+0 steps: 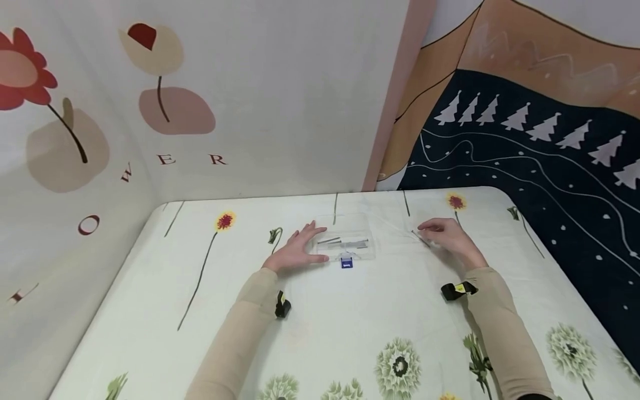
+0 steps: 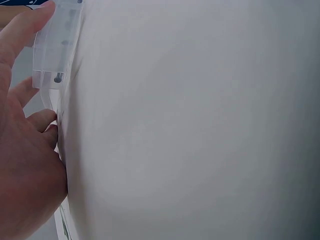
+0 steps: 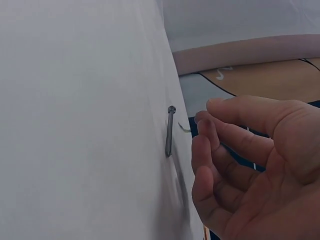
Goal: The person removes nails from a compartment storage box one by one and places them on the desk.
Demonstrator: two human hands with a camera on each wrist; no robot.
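Observation:
A small clear plastic box [image 1: 358,250] lies on the flowered tablecloth [image 1: 350,311], with several thin grey nails [image 1: 345,242] inside and a blue tag [image 1: 346,263] at its near edge. My left hand [image 1: 312,244] rests flat at the box's left end, straight fingers and thumb touching it. In the left wrist view the left hand [image 2: 25,150] touches the box [image 2: 55,45] with a fingertip. One loose nail [image 3: 170,132] lies on the cloth. My right hand [image 3: 225,165] hovers just beside it with loosely curled fingers, holding nothing. In the head view the right hand [image 1: 442,234] sits right of the box.
The table stands in a corner: a pale wall with flower prints [image 1: 165,105] runs along the left and back, and a dark blue hanging with white trees [image 1: 540,166] lines the right. The table's right edge [image 1: 560,266] is close to my right arm.

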